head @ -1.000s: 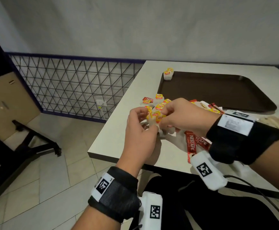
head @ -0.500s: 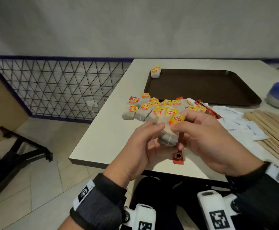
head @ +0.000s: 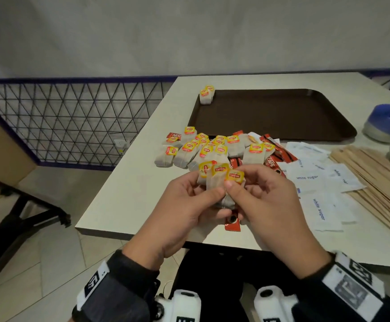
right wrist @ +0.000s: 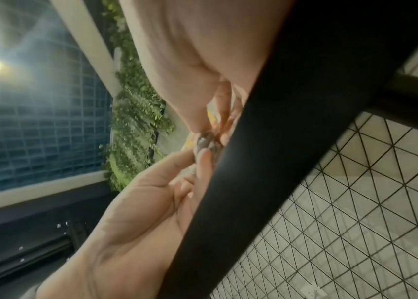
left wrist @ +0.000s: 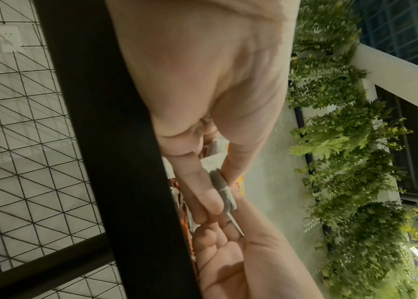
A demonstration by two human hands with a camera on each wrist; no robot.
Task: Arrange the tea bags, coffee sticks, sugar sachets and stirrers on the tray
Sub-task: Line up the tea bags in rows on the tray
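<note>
Together, the left hand (head: 184, 205) and right hand (head: 266, 201) pinch a small bunch of tea bags (head: 219, 182), fingers clamped on it above the worktop's (head: 124, 201) near edge. Loose tea bags (head: 201, 152) lie just beyond; the tray (head: 282, 117) sits farther back.

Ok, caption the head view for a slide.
Both hands, left and right, hold a small bundle of yellow-tagged paper tea bags before the brown plastic tray.

A café or canteen terrace: plain white table (head: 129, 189), brown serving tray (head: 270, 112), mesh railing (head: 73, 122), fern wall (left wrist: 343, 141).
</note>
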